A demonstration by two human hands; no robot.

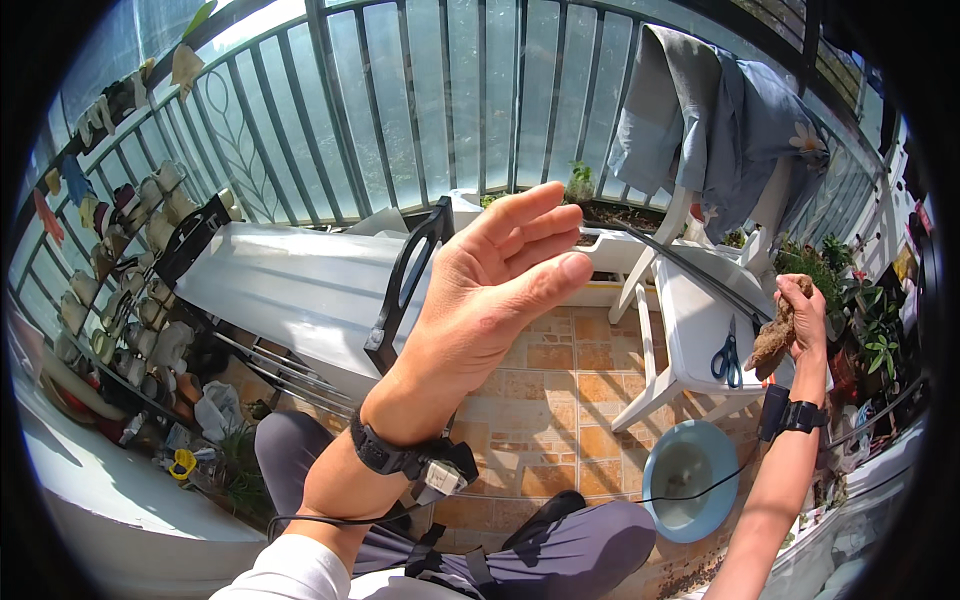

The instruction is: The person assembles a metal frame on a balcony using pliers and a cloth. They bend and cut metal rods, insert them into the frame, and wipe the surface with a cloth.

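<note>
My left hand is raised in the middle of the view, before my chest. It holds nothing, and its slightly bent fingers stand apart from the thumb. Over at the right, my right hand grips a rough, brown, elongated lump; whether it is a root or some fibrous material I cannot tell. The lump hangs over the seat of a white plastic chair. Beside it on that seat lie dark-handled scissors and several thin dark rods. Both wrists wear black straps, with a cable leading off.
A light-blue basin with water stands on the tiled floor below the chair. Denim clothing drapes over the chair's back. To the left are a covered rack and hanging shoes. Potted plants crowd the right side.
</note>
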